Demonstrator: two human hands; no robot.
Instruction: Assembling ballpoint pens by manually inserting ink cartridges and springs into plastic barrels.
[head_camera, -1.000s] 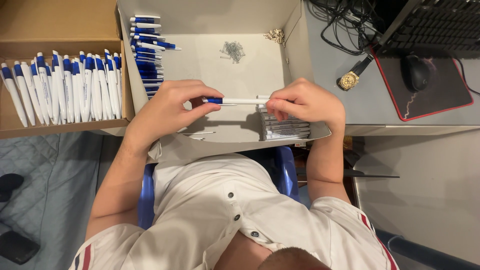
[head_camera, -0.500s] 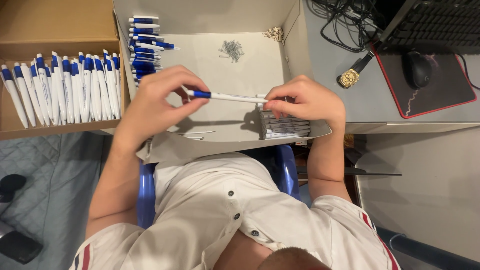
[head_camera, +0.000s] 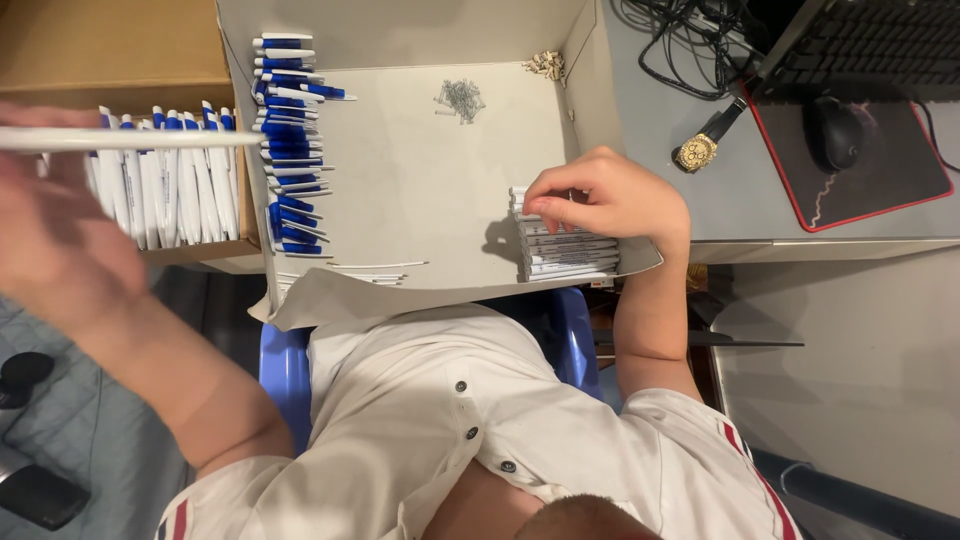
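Observation:
My left hand (head_camera: 50, 240) is blurred at the far left and holds a white pen (head_camera: 130, 138) level over the row of blue-and-white pens (head_camera: 170, 185) in the brown cardboard box (head_camera: 110, 60). My right hand (head_camera: 610, 195) rests on a stack of white pen barrels (head_camera: 565, 255) at the right of the open white box (head_camera: 420, 190), its fingers pinching the top one. Blue pen parts (head_camera: 290, 140) lie in a column at the white box's left side. A small heap of metal springs (head_camera: 460, 98) sits near the back.
A gold wristwatch (head_camera: 697, 150) lies on the grey desk. A black mouse (head_camera: 835, 130) sits on a red-edged pad (head_camera: 890, 170), with a keyboard (head_camera: 870, 45) and cables (head_camera: 690, 40) behind. A blue chair (head_camera: 285, 370) is under me.
My left hand has swung the assembled pen away to the left, over the brown box. My right hand let go of the pen and dropped onto the stack of white barrels.

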